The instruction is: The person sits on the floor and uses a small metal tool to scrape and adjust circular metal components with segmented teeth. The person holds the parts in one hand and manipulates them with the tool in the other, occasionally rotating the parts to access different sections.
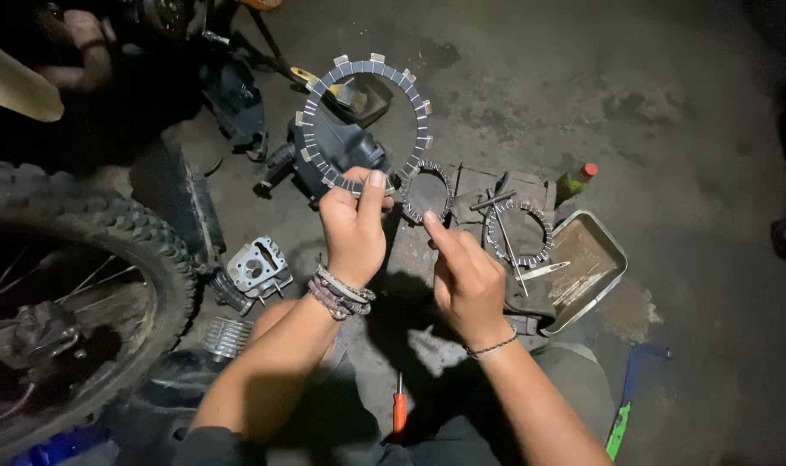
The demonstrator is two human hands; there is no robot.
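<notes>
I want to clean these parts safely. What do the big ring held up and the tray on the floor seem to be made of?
The big ring, in the left hand, looks like dull grey metal faced with dark matte pads, perhaps friction material: separate blocks with pale tabs at the rim. The tray looks like bare sheet metal, with a shiny rolled rim and a stained bottom.
</notes>
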